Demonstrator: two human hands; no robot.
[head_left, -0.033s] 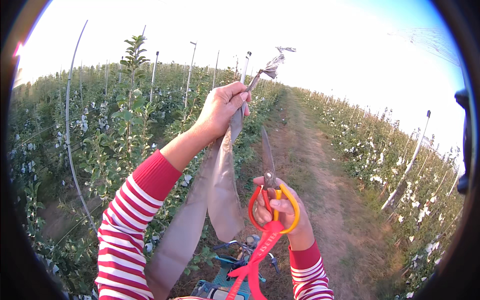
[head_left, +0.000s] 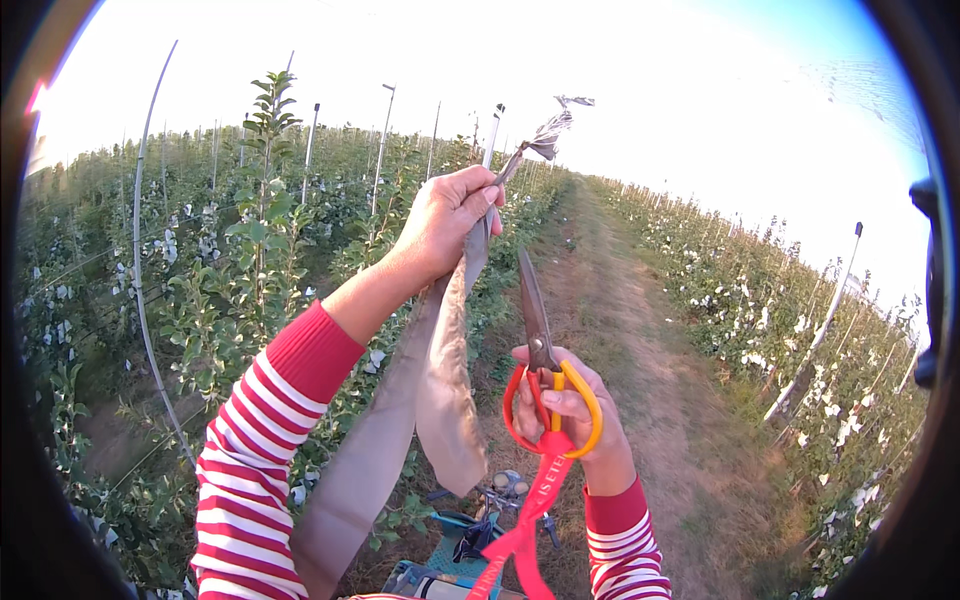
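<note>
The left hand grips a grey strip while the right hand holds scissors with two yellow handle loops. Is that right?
Not quite: the scissors have one red loop and one yellow loop, not two yellow ones, as the head view shows. The rest stands: the left hand grips the grey strip, and the right hand holds the scissors.

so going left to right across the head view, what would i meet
Tall bent pale pole, leafy shoot top, left hand, right hand with the scissors, dark-capped slanting pole.
</note>
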